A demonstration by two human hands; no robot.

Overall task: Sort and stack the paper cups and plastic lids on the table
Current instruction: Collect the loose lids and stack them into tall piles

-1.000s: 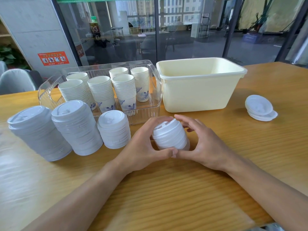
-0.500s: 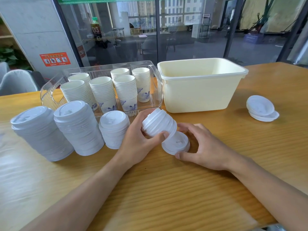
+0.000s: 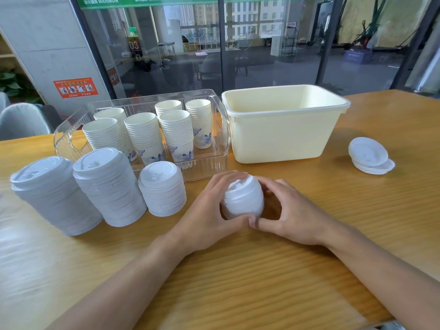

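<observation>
A short stack of white plastic lids (image 3: pixel 244 201) stands on the wooden table (image 3: pixel 238 270) in front of me. My left hand (image 3: pixel 209 210) curls round its left side and my right hand (image 3: pixel 290 215) round its right side, thumbs meeting at the front. Three taller lid stacks stand to the left: a large one (image 3: pixel 54 196), a second large one (image 3: pixel 109 186) and a shorter one (image 3: pixel 163 190). Several stacks of paper cups (image 3: pixel 145 136) with blue print fill a clear plastic bin (image 3: pixel 221 129).
A cream plastic tub (image 3: pixel 285 139) stands behind my hands, to the right of the clear bin. A few loose lids (image 3: pixel 370 159) lie at the right of the table. Glass walls and a grey chair (image 3: pixel 21 120) are beyond the far edge.
My left hand had lifted and tilted the lids off a single lid lying under my right hand. Now the lids are set back down as one stack and both hands wrap it.
</observation>
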